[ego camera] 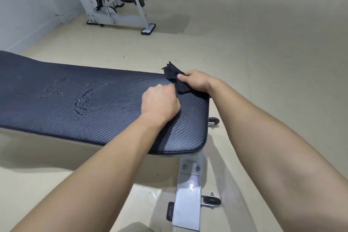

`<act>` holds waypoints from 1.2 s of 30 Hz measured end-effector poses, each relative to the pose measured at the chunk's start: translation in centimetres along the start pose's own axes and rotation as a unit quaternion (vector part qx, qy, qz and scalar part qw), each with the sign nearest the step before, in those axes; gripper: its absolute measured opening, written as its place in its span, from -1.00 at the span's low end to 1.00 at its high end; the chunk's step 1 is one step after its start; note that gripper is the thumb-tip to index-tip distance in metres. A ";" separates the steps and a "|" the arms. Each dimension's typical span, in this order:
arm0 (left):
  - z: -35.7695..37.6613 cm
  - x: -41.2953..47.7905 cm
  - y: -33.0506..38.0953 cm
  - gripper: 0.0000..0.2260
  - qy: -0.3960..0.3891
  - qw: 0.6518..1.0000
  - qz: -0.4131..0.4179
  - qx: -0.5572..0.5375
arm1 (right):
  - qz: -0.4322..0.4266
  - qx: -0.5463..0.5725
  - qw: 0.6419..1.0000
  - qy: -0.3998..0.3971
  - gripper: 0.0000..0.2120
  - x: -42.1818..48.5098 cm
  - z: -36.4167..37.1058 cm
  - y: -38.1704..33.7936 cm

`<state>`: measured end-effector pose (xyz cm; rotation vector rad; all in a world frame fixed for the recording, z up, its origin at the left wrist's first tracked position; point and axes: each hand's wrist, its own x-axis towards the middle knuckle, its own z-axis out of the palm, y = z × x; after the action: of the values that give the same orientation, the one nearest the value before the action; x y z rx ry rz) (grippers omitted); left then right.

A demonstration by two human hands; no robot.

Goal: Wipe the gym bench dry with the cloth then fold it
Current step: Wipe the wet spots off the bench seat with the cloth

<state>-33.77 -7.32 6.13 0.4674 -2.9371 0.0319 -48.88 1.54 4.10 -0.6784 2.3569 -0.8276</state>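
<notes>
Beige floor (254,24), white wall (28,5), weight machine (116,0)

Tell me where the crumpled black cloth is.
Head view: crumpled black cloth at the dark padded bench's far right corner, held by left hand and right hand.

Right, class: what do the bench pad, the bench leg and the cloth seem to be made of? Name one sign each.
Bench pad: likely vinyl, dark, ribbed weave pattern, water sitting on top. Bench leg: painted metal, glossy pale, bolted. Cloth: soft black fabric, crumpled.
</notes>
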 end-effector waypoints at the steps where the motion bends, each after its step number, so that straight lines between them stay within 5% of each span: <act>1: -0.1 0.0 0.1 -0.74 -0.004 1.000 -0.004 0.000 | 0.004 0.016 1.000 0.017 -0.74 -0.5 0.0 0.7; 9: -0.6 -0.1 -0.3 -0.66 -0.077 0.993 -0.055 -0.076 | 0.066 0.135 0.972 0.181 -0.50 -8.1 4.1 2.9; 14: -0.5 -2.7 -1.1 -0.51 -0.188 0.976 0.022 -0.104 | 0.122 0.188 0.950 0.218 -0.41 -15.2 9.3 0.9; 20: -0.2 -12.4 -1.4 -0.68 0.004 0.971 0.007 -0.238 | 0.119 0.116 0.952 0.257 -0.41 -21.3 15.1 -1.7; 24: -0.5 -18.8 -2.8 -0.87 0.137 0.910 -0.090 -0.381 | 0.051 -0.180 0.953 0.238 -0.31 -23.8 20.4 -4.2; 26: -0.7 -20.5 -4.0 -0.93 0.130 0.859 -0.206 -0.450 | -0.029 -0.276 0.942 0.188 -0.23 -23.1 22.4 -5.9; 30: 0.6 -21.1 -9.3 -0.86 0.051 0.670 -0.430 -0.603 | -0.162 -0.376 0.902 0.134 -0.25 -19.6 24.2 -9.5; 34: -0.8 -20.0 -12.4 -0.80 0.000 0.416 -0.457 -0.786 | -0.242 -0.391 0.886 0.065 -0.29 -16.1 23.2 -13.2; 36: -2.3 -18.9 -12.6 -0.82 0.012 0.367 -0.436 -0.821 | -0.245 -0.324 0.913 0.036 -0.30 -15.2 22.1 -14.5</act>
<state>-11.81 -13.38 5.13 1.1840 -0.8510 -2.3755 -19.86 -7.96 4.22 -1.5793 2.5645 -0.2224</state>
